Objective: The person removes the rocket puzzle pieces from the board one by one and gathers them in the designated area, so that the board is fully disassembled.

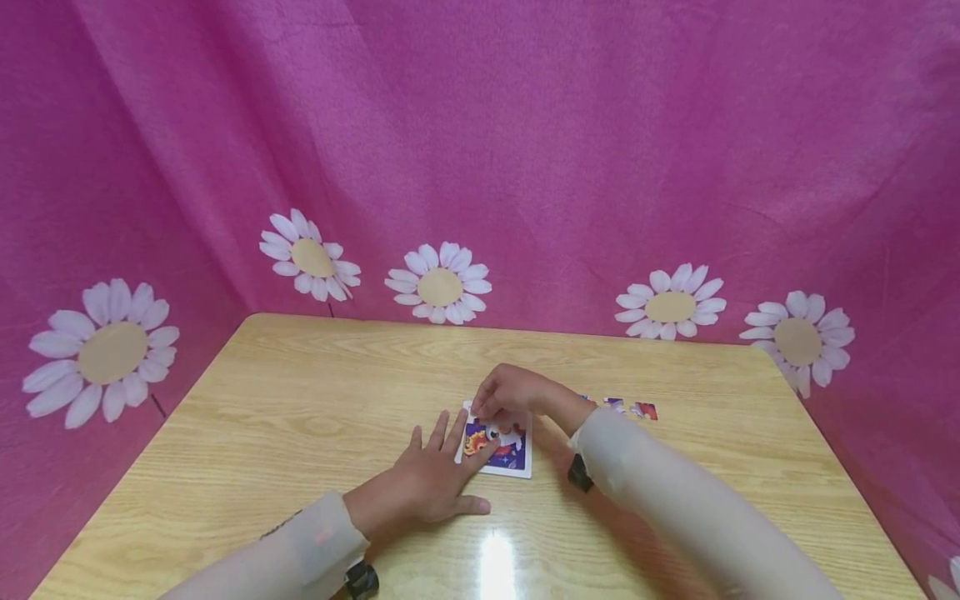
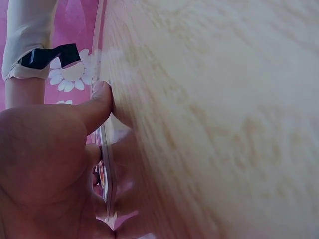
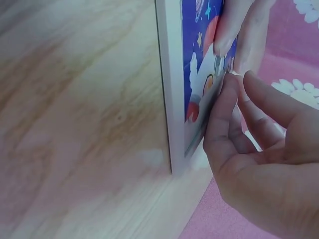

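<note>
A jigsaw puzzle (image 1: pixel 512 459) in a white-edged tray lies on the table, printed with a white figure and orange flame on dark blue. My left hand (image 1: pixel 433 483) spreads its straight fingers over the puzzle's left and lower side, the thumb on the bare wood. Over the top left of the puzzle, my right hand (image 1: pixel 512 392) curls its fingers and pinches a small puzzle piece, mostly hidden by the fingertips. In the right wrist view, the fingertips (image 3: pixel 230 82) meet the puzzle's surface. Loose puzzle pieces (image 1: pixel 645 410) lie to the right, some partly behind the right forearm.
The wooden table (image 1: pixel 300 392) has a pink curtain (image 1: pixel 525 167) with white flowers behind it and at its sides. Dark wrist straps (image 1: pixel 362 578) sit on both sleeves. Light glares off the table's front middle.
</note>
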Tool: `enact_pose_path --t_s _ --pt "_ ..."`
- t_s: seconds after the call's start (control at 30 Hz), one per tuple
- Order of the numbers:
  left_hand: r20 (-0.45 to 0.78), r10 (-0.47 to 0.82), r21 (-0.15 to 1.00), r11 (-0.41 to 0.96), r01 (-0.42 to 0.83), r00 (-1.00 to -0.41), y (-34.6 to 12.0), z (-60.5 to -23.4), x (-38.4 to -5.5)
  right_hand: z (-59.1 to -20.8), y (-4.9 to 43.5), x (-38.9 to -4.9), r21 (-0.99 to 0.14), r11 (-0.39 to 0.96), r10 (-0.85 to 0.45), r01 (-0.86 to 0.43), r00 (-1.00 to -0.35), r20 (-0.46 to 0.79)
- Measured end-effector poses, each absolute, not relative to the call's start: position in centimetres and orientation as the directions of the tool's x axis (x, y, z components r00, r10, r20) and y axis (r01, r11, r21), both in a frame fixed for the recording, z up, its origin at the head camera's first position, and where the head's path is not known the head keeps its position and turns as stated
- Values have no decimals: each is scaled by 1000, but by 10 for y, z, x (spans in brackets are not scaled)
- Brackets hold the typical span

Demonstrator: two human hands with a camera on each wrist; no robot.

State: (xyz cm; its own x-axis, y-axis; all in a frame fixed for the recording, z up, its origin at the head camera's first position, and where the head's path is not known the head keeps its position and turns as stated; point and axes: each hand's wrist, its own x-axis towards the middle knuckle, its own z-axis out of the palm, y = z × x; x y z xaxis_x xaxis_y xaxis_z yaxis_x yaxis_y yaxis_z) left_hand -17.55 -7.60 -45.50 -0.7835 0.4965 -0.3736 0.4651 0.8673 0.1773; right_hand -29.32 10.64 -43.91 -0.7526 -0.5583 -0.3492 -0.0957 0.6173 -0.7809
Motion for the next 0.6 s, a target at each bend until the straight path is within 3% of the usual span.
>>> enact_pose_path --t_s 0.4,0.6 --pt "-348 508 174 861 478 -788 -77 -454 -173 -435 104 -304 -758 641 -605 -121 -687 -402" --pt "-348 509 169 860 482 -787 -76 -454 -174 -438 107 -303 -773 624 -606 -113 -694 -388"
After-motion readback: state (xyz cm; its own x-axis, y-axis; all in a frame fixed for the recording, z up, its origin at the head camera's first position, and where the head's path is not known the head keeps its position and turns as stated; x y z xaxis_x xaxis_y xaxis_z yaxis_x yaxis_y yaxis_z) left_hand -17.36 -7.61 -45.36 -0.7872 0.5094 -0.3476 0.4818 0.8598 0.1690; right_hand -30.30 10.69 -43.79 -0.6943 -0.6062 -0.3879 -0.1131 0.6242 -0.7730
